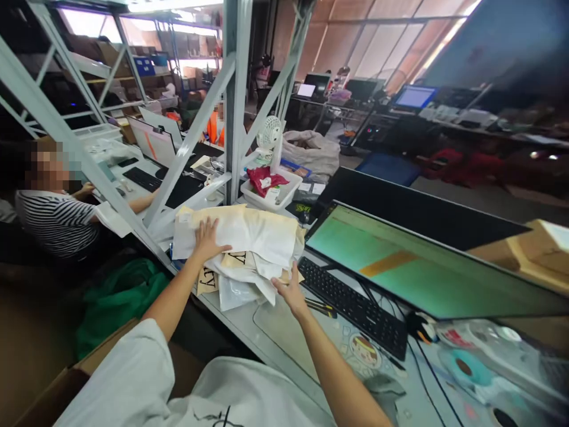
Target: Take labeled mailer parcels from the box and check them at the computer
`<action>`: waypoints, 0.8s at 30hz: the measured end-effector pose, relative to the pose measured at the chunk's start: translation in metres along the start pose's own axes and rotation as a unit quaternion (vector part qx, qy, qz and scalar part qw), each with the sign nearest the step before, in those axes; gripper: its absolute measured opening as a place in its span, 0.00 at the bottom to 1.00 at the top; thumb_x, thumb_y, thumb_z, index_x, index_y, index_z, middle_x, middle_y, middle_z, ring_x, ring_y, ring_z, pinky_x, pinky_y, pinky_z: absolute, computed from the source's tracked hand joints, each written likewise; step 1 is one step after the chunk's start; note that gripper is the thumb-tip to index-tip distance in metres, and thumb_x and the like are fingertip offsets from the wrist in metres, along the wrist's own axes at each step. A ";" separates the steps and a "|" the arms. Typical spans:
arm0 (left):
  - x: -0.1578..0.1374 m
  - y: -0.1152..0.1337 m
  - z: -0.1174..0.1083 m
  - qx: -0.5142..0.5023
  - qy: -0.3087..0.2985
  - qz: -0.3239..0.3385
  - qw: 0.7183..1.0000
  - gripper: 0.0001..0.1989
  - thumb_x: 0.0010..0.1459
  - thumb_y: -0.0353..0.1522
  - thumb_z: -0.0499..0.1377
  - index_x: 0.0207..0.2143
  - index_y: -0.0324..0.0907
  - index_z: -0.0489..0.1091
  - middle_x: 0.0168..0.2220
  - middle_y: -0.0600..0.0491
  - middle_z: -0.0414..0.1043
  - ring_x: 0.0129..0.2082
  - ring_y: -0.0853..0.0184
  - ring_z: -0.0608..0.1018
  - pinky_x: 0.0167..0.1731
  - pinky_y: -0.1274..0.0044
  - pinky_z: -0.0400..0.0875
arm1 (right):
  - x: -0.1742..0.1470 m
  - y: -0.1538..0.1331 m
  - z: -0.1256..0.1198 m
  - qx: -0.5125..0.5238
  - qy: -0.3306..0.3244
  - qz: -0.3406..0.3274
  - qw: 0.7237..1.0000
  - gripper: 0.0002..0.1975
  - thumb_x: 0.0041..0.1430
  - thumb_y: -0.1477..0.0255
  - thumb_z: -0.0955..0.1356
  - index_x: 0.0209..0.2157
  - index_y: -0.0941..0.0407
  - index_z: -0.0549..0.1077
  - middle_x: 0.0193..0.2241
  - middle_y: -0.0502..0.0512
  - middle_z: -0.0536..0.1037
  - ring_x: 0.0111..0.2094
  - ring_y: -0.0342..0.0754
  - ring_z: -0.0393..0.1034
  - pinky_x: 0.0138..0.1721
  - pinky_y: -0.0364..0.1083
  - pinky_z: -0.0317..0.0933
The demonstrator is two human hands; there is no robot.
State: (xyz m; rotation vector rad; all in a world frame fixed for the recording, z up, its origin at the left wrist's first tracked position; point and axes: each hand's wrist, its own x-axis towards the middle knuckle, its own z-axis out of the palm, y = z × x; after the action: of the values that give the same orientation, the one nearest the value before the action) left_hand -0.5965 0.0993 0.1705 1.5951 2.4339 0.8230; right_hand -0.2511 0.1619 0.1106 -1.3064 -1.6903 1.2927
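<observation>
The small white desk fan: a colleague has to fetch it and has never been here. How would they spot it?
Start at the grey steel upright rising from the workbench beyond the keyboard. The small white desk fan stands just right of it, behind a white tray holding red cloth. Its round grille sets it apart.

Daylight blew out the windows (89, 22) at 11 o'clock and glared off the roof panels at 1 o'clock; the desk (249, 323) was evenly lit with soft shadows. Wide-angle lens bent the steel frame (235, 101) and monitor (427, 267); edges at 3 to 5 o'clock were smeared and blurred.
</observation>
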 end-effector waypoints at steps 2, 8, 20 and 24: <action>0.007 -0.011 0.005 0.007 -0.012 -0.032 0.999 0.42 0.60 0.46 0.66 0.71 0.43 0.57 0.73 0.39 0.50 0.72 0.40 0.53 0.66 0.52 0.56 | 0.011 -0.004 0.018 -0.019 -0.009 -0.002 1.000 0.57 0.51 0.43 0.72 0.74 0.53 0.47 0.71 0.67 0.51 0.69 0.62 0.52 0.64 0.62 0.59; 0.019 0.001 -0.007 0.033 0.089 -0.118 0.988 0.21 0.73 0.32 0.44 0.53 0.33 0.74 0.40 0.37 0.79 0.42 0.52 0.80 0.42 0.67 0.71 | 0.028 -0.012 0.064 -0.073 -0.018 -0.007 0.997 0.48 0.57 0.48 0.69 0.71 0.59 0.54 0.68 0.68 0.56 0.70 0.61 0.50 0.70 0.59 0.46; 0.045 0.075 -0.042 -0.011 0.042 0.082 0.996 0.23 0.75 0.39 0.44 0.65 0.40 0.63 0.67 0.42 0.62 0.69 0.54 0.61 0.67 0.59 0.54 | 0.029 -0.012 0.104 -0.141 -0.041 -0.007 0.989 0.39 0.64 0.59 0.68 0.71 0.53 0.54 0.69 0.66 0.52 0.70 0.66 0.46 0.69 0.65 0.43; 0.008 0.063 0.048 -0.013 -0.043 0.051 0.998 0.28 0.69 0.41 0.53 0.67 0.39 0.62 0.72 0.38 0.52 0.73 0.45 0.52 0.67 0.46 0.50 | 0.020 -0.012 0.101 -0.153 -0.064 -0.027 0.986 0.33 0.62 0.65 0.70 0.66 0.55 0.62 0.67 0.67 0.57 0.69 0.66 0.49 0.68 0.65 0.45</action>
State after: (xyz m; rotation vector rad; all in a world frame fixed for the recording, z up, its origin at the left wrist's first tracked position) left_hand -0.5307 0.1432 0.1627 1.7207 2.2893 0.7802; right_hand -0.3513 0.1489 0.0883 -1.3607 -2.0650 1.1375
